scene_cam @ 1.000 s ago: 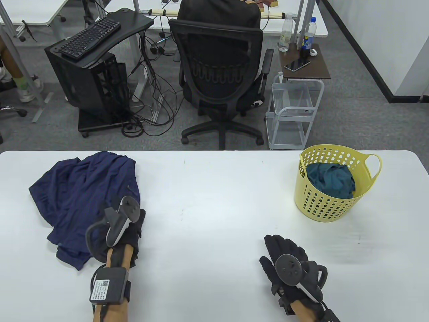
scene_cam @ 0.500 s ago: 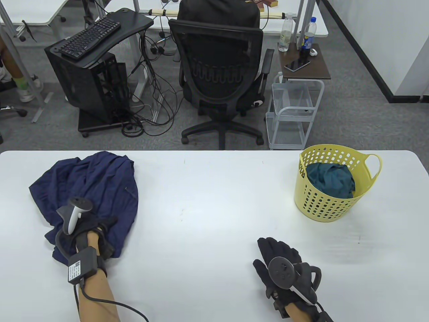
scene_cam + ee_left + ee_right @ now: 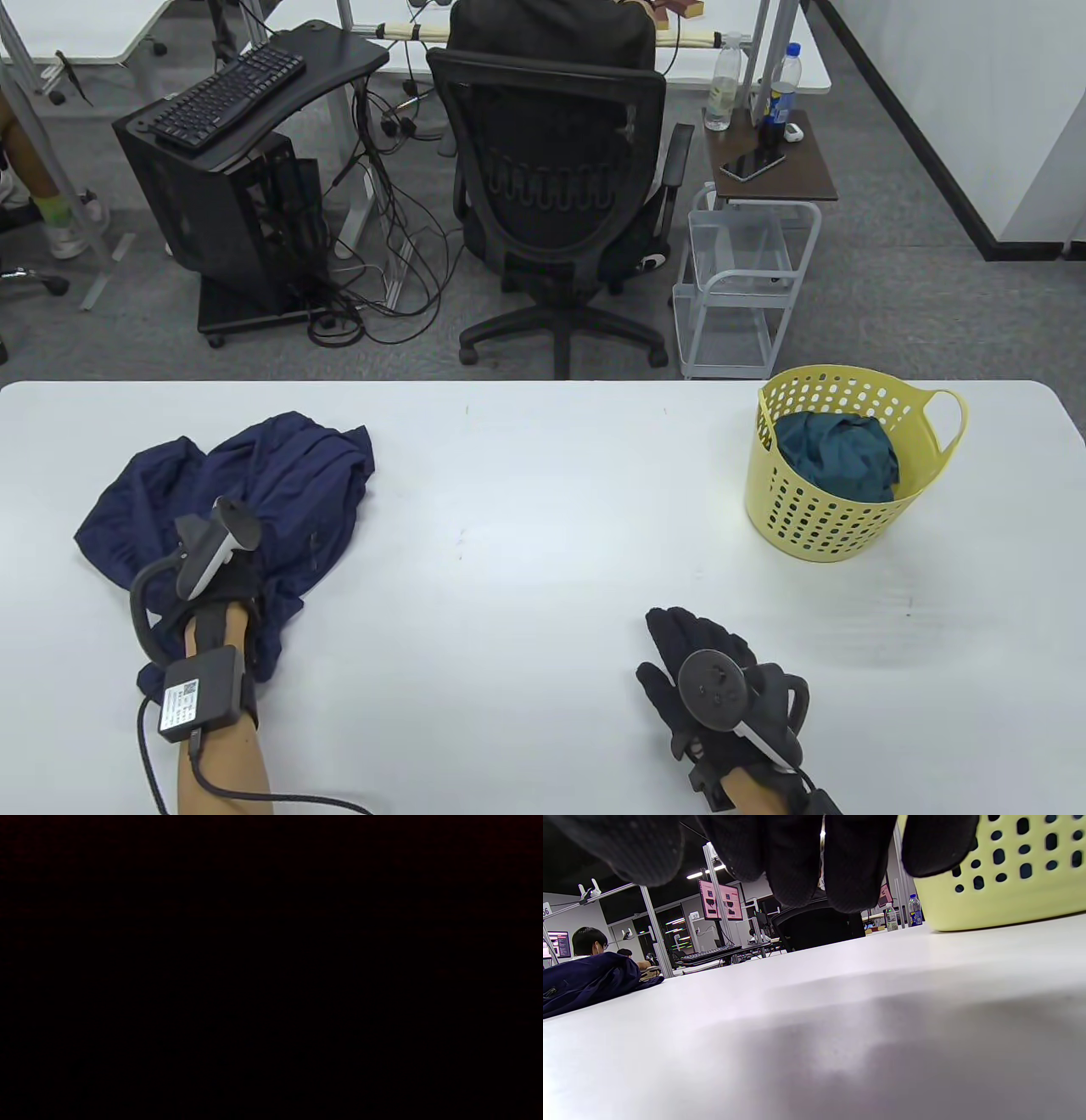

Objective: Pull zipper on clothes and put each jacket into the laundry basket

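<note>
On the white table point(image 3: 543, 475), writing was scarce: a white label with a small square code sat on the black box strapped at the left wrist point(image 3: 188, 701), print too small to read. In the right wrist view, tags reading "56" and "57" hung on frames in the background, beside pink monitor screens whose text could not be read. Bottle labels at 1 o'clock beyond the table were illegible.

Left hand point(image 3: 222, 586) lay on the navy jacket point(image 3: 254, 484), which was bunched at 9 o'clock on the table. Fingers were buried in the cloth under the tracker; whether they gripped or merely pressed, I cannot tell. Left wrist view was wholly black.

Right hand point(image 3: 704, 658) rested palm down at 5 o'clock, fingers point(image 3: 797, 861) straight and together, holding nothing, tips just above the tabletop in the wrist view.

Yellow laundry basket point(image 3: 836, 526) stood at 3 o'clock, well apart from both hands, with a teal garment point(image 3: 836, 454) inside.
</note>
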Motion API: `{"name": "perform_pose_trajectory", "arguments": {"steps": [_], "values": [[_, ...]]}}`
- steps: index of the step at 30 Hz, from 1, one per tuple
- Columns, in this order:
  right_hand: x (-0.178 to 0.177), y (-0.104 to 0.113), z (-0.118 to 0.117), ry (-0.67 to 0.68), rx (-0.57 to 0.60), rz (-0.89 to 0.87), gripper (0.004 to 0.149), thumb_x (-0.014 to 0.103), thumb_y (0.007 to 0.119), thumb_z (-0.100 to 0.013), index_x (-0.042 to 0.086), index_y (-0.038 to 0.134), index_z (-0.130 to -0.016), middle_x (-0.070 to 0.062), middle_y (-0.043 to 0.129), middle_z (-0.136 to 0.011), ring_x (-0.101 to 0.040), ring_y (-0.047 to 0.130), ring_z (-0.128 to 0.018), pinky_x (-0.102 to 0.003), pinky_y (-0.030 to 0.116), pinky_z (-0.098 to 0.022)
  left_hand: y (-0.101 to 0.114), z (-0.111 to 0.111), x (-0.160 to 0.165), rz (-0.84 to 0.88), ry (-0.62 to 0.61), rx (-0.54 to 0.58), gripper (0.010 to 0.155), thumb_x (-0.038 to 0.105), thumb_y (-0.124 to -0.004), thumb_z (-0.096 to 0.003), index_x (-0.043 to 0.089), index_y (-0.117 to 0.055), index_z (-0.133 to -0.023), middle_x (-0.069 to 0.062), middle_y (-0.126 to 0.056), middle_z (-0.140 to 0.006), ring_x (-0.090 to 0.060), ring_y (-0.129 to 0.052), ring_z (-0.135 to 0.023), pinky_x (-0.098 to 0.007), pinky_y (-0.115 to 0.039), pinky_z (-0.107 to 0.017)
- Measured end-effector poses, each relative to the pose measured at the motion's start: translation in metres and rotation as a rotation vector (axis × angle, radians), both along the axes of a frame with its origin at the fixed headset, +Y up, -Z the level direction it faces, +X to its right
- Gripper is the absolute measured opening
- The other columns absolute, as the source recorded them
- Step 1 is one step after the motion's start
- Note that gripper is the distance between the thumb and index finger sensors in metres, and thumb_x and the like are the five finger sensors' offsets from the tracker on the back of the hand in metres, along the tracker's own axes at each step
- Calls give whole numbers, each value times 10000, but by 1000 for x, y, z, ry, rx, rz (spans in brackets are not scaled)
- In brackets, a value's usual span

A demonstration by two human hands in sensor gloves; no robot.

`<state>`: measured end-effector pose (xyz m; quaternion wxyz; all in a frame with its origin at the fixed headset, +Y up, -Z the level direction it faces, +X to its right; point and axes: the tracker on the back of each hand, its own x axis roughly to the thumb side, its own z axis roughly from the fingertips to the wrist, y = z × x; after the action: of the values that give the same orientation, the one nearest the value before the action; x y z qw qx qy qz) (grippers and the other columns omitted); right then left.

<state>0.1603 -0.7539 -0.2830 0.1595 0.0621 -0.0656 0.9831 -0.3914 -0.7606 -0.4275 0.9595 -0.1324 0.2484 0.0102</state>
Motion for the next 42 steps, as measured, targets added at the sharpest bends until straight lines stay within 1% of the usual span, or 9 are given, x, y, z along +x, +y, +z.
{"name": "perform_pose_trajectory", "arguments": {"steps": [5, 12, 18, 24, 29, 35, 37, 40, 42], "values": [[4, 0, -1, -8, -7, -11, 644, 554, 755, -475, 305, 596, -1047, -9, 708, -1110, -404, 785, -954, -640, 614, -676, 38, 17, 3, 10, -6, 193, 545, 430, -854, -376, 504, -654, -877, 18, -843, -809, -105, -1025, -383, -352, -928, -253], [9, -1, -2, -20, -8, -29, 642, 554, 755, -474, 305, 599, -1045, -11, 710, -1108, -402, 789, -952, -640, 616, -673, 130, 48, 18, 117, -57, 472, 523, 424, -852, -383, 501, -675, -869, 11, -843, -804, -101, -1022, -362, -344, -931, -237], [16, -2, -4, -44, -17, -37, 642, 552, 757, -473, 301, 604, -1044, -12, 714, -1106, -403, 790, -950, -639, 616, -673, 200, 81, 64, 165, -198, 662, 530, 432, -852, -387, 492, -670, -881, 17, -845, -810, -102, -1021, -371, -343, -928, -244], [23, -4, -6, -68, -26, -47, 639, 550, 757, -474, 300, 606, -1043, -12, 716, -1105, -405, 791, -948, -640, 616, -673, 230, 112, 124, 252, -377, 738, 538, 450, -845, -398, 474, -664, -904, 22, -841, -841, -109, -1022, -403, -347, -923, -269], [32, -3, -8, -99, -31, -73, 612, 527, 741, -485, 301, 613, -1039, -14, 717, -1103, -404, 791, -948, -638, 616, -674, 209, 124, 183, 445, -535, 688, 547, 447, -833, -411, 460, -649, -925, 19, -830, -865, -123, -1022, -436, -359, -916, -294], [52, -1, -10, -222, -12, -112, 527, 411, 670, -517, 301, 627, -1030, -12, 732, -1092, -400, 809, -931, -626, 628, -669, 111, 112, 244, 566, -599, 381, 575, 452, -823, -429, 459, -608, -962, 4, -782, -939, -180, -987, -552, -402, -872, -380], [59, -1, -11, -254, -7, -143, 520, 388, 664, -519, 294, 629, -1029, -17, 732, -1090, -401, 813, -924, -623, 630, -668, 71, 109, 259, 472, -584, 260, 588, 455, -831, -431, 443, -607, -975, -27, -762, -966, -278, -903, -715, -478, -805, -481], [68, -3, -12, -283, -18, -176, 511, 356, 661, -521, 290, 633, -1027, -22, 734, -1086, -400, 814, -923, -623, 630, -667, 14, 108, 282, 37, -622, -9, 693, 597, -802, -396, 479, -511, -1013, 8, -614, -1084, -363, -610, -1008, -587, -630, -659], [70, -6, -13, -286, -36, -180, 513, 356, 664, -520, 289, 631, -1028, -22, 731, -1088, -403, 809, -926, -624, 629, -668, 0, 110, 289, -140, -671, -130, 786, 703, -711, -370, 518, -318, -1025, 59, -460, -1146, -329, -469, -1076, -575, -571, -713]]}}
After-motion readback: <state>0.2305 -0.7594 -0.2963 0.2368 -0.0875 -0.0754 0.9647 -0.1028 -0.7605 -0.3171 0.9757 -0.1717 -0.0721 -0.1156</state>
